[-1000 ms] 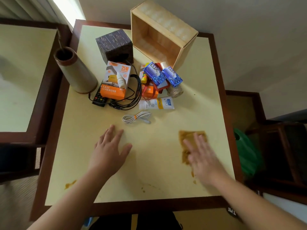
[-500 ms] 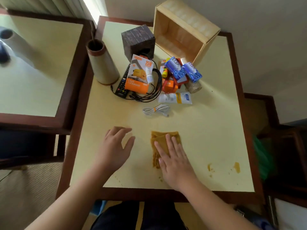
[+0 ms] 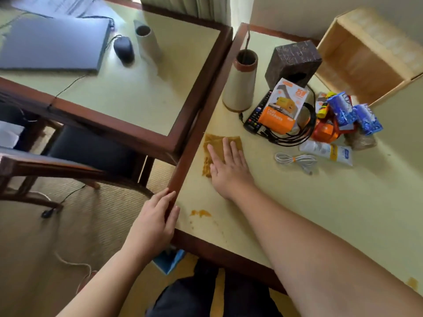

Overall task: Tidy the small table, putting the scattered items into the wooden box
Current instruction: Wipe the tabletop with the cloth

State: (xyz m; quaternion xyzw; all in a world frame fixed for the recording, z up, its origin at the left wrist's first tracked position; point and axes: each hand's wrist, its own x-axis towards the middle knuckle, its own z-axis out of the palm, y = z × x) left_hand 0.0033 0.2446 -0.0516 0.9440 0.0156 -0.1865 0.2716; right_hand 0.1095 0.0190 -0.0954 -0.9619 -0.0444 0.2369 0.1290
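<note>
We see the right hand (image 3: pixel 229 167) lying flat, fingers together and stretched out, pressing a brownish-yellow cloth (image 3: pixel 219 147) onto the small table (image 3: pixel 320 213) near its left edge; nothing is gripped, the palm only rests on the cloth. The left hand (image 3: pixel 155 221) is curled over the dark wooden rim at the table's near left corner, fingers closed on the rim. Just right of that hand a brownish smear (image 3: pixel 201 213) marks the tabletop.

The wooden box (image 3: pixel 366 53) lies on its side at the far right, its open mouth facing the clutter. Between box and cloth we find an orange charger box (image 3: pixel 281 108) leaning on a black remote (image 3: pixel 255 116) and a coil of black cable (image 3: pixel 304 129), two blue packets (image 3: pixel 353 112), a white tube (image 3: pixel 326 152) and a bundled white cable (image 3: pixel 295 160) nearest us. A glass jar (image 3: pixel 362 141), possibly, sits under the packets; blur leaves us unsure. A dark cube (image 3: pixel 293 61) and a tall cone-shaped vase (image 3: pixel 240 84) stand at the far left.
</note>
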